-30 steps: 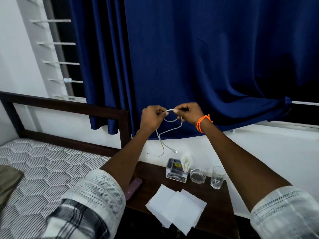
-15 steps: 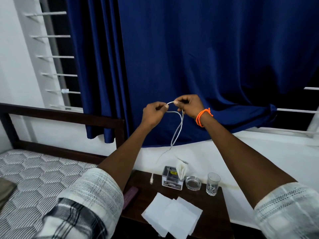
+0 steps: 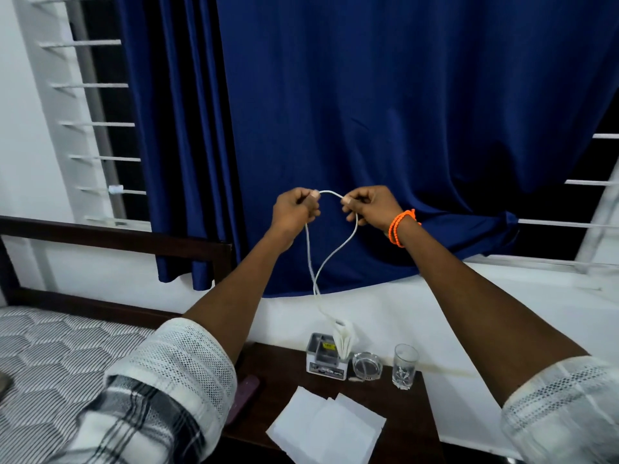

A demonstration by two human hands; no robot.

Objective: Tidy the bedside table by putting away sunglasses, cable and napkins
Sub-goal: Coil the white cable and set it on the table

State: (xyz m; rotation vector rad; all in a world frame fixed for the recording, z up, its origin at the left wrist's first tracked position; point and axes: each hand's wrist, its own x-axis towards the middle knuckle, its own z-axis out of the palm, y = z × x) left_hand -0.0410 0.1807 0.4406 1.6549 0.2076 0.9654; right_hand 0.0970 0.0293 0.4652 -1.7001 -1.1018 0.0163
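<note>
Napkins (image 3: 326, 430) nearest, a loose white overlapping stack on the front of the dark counter (image 3: 407, 413). Dark flat case (image 3: 246, 395) at the counter's left edge, partly behind the left sleeve. Further back a small box holder (image 3: 323, 358) with folded napkins upright in it, then a glass ashtray (image 3: 366, 366) and a drinking glass (image 3: 405, 365) to its right. Higher up, white cable (image 3: 313, 259) pinched by left hand (image 3: 293, 211) and right hand (image 3: 371, 207), fingers curled tight on it, short arc between, two strands hanging down and crossing toward the holder. Blue curtain (image 3: 368, 112) behind everything.
</note>
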